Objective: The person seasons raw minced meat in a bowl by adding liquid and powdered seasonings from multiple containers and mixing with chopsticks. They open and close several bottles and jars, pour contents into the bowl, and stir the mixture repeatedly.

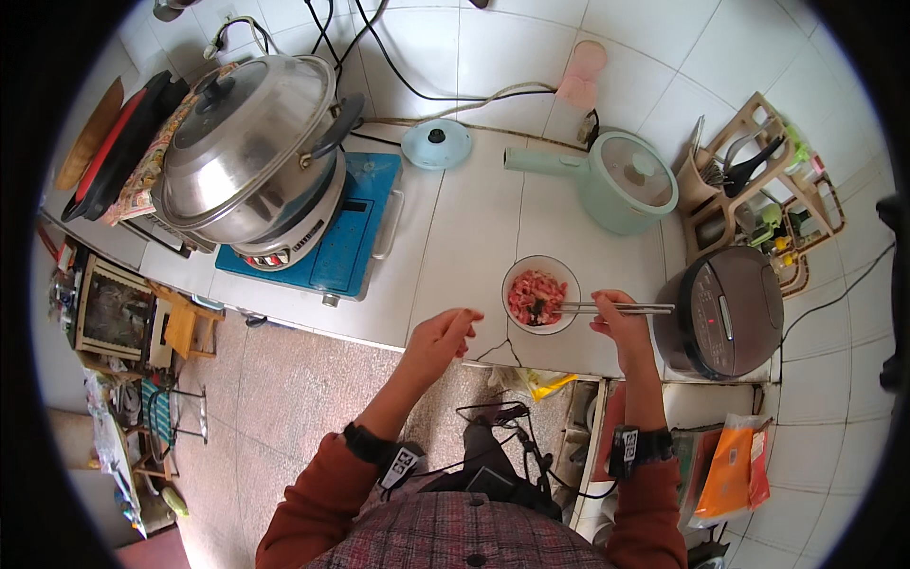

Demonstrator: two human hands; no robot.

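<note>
Gripping chopsticks [660, 309] in the closed right hand [623, 322], nearer and just right of the bowl [566, 321] on the worktop [464, 237], their length running leftward into its meat [533, 290], with the left hand [438, 344] loosely curled, contents unclear, left of the bowl.

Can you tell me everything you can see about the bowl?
The bowl is small, round and white with a thin dark rim, perhaps ceramic or enamel. It stands upright on the white tiled counter, near the front edge. Chopped pink meat with a dark patch lies inside. Silvery chopsticks, held in the right hand, reach over its right side into the meat; whether they touch the rim is hard to tell. Neither hand touches it.
</note>
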